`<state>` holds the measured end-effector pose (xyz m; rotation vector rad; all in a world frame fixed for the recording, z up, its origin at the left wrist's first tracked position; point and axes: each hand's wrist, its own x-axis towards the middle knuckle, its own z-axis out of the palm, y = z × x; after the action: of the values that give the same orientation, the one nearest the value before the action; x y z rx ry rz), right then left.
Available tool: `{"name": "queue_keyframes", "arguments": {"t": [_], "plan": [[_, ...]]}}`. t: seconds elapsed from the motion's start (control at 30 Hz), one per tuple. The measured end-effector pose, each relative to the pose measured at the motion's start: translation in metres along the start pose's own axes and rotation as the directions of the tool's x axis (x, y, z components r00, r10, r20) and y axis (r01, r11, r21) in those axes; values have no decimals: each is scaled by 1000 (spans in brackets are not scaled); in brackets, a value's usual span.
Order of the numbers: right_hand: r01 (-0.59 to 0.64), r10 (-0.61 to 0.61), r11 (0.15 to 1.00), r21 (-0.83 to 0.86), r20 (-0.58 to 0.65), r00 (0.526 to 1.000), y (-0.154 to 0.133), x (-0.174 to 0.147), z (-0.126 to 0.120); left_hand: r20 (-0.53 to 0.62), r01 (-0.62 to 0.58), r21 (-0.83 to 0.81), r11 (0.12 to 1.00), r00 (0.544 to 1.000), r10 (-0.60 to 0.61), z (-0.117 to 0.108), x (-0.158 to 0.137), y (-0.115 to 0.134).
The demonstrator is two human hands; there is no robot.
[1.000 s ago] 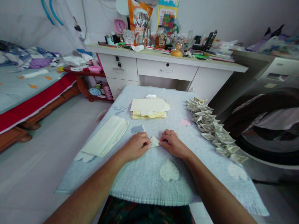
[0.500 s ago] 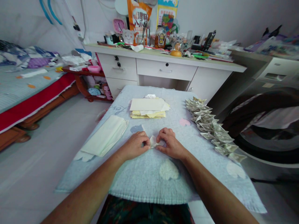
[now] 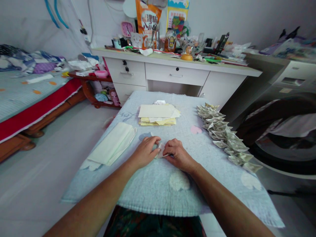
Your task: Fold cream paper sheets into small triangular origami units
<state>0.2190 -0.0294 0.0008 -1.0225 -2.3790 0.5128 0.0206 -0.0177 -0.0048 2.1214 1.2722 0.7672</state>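
Observation:
Between my two hands, just above the cloth-covered table [image 3: 153,187], is a small piece of folded pale paper [image 3: 161,151]. My right hand [image 3: 178,154] pinches its right side between thumb and fingers. My left hand [image 3: 146,152] is curled at its left side, thumb and fingertips against the paper. The fingers partly cover the paper, so its exact folded shape is hard to make out. To the left lies a stack of pale greenish paper sheets [image 3: 111,144]. Beyond my hands sits a pile of cream and yellow paper [image 3: 159,112].
Rows of folded paper pieces [image 3: 224,135] with pointed ends line the table's right side. Behind the table stands a white desk [image 3: 177,70] crowded with jars and bags. A washing machine [image 3: 283,89] is at the right, a bed [image 3: 37,95] at the left.
My left hand's fingers have loosened and spread somewhat around the paper's left side. My right hand has turned slightly and still pinches the paper. The whole view has shifted a little.

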Motion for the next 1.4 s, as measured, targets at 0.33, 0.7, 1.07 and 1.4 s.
{"name": "queue_keyframes", "arguments": {"t": [0.33,0.7,1.07,1.4], "plan": [[-211,272,903,375,-117,955,8,4,-1,63,-106,-146,984,991,116,-15,-2,7],[-181,275,851,493,-126,953,7,5,-4,-23,48,-289,956,998,-58,3,5,7],[-84,66,990,-110,-159,985,12,5,-2,-124,-162,-140,977,982,145,3,4,3],[-108,112,981,-163,19,993,6,-3,-13,87,-224,248,942,974,209,-4,-3,2]]}}
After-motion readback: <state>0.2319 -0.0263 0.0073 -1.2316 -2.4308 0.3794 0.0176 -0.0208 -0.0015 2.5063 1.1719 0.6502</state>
